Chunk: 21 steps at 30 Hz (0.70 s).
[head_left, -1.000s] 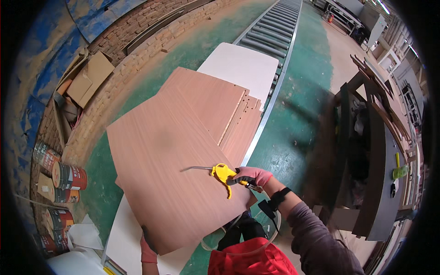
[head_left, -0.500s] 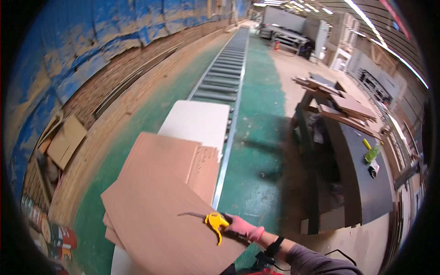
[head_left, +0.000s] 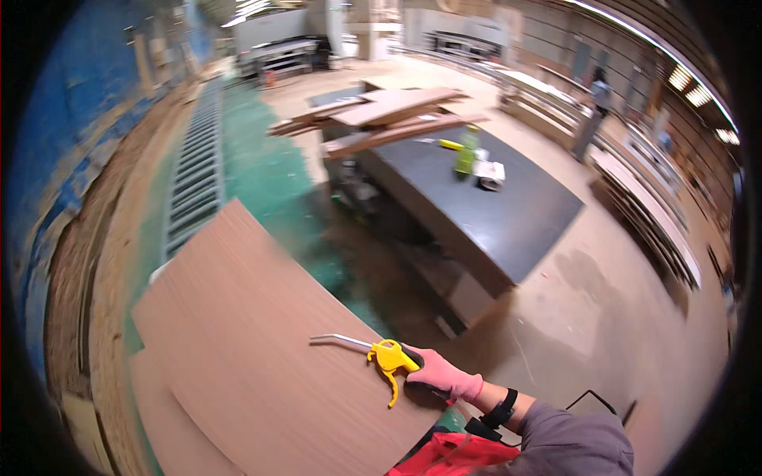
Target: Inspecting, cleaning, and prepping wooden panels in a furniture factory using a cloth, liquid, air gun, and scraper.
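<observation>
My right hand [head_left: 440, 374], in a pink glove with dark fingertips, is closed round the handle of a yellow air blow gun [head_left: 390, 358]. Its thin bent metal nozzle points left, over a large brown wood-grain panel [head_left: 270, 341]. The panel lies slantwise in front of me, and another brown panel [head_left: 167, 412] shows under its left edge. My left hand is out of view.
A dark-topped workbench [head_left: 484, 214] stands right of the panels, bearing a green bottle [head_left: 467, 152], a white item [head_left: 490, 173] and stacked boards [head_left: 397, 107]. A roller conveyor [head_left: 194, 166] runs away at left. Farther right are stacked panels [head_left: 647, 214] and a person [head_left: 597, 103].
My view has swung right, so the workbench now sits nearer the middle and the conveyor farther left. The blow gun stays in my right hand above the panel.
</observation>
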Available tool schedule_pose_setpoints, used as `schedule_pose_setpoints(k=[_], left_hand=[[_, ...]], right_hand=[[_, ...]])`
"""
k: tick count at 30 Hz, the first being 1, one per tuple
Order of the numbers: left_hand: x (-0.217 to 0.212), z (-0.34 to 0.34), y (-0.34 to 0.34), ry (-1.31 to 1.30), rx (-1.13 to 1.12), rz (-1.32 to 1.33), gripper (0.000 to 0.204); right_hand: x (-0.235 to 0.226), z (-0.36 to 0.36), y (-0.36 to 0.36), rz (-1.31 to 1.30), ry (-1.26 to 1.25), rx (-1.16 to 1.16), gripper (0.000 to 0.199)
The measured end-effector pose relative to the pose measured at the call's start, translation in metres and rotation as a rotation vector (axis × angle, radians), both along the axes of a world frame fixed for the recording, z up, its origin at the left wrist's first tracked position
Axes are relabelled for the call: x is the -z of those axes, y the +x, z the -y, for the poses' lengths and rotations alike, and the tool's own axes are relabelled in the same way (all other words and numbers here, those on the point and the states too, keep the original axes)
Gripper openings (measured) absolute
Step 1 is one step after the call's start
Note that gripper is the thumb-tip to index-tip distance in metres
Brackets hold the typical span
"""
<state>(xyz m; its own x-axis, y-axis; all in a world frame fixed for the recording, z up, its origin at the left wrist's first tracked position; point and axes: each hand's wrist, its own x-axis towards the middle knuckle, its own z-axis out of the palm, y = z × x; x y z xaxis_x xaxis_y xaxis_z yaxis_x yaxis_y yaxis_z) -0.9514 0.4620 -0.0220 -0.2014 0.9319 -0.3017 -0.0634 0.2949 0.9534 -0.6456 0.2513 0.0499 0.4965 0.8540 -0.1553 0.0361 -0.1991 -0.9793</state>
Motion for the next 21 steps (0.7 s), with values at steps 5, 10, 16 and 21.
schedule_pose_setpoints(k=[5,10,16,21], left_hand=[[-0.008,0.044,0.100,-0.006,0.232,-0.015,0.040],[-0.002,0.087,0.183,-0.032,0.463,-0.004,0.038],[0.012,0.131,0.272,-0.068,0.825,0.021,0.037],[0.013,0.157,0.344,0.060,1.189,-0.059,0.041]], right_hand=[[-0.007,0.139,0.043,-0.073,0.071,0.412,0.063],[0.007,0.255,0.036,-0.113,0.071,0.877,0.049],[0.038,0.343,0.008,-0.251,0.084,1.323,0.035],[0.056,0.368,-0.003,-0.270,0.178,1.530,0.027]])
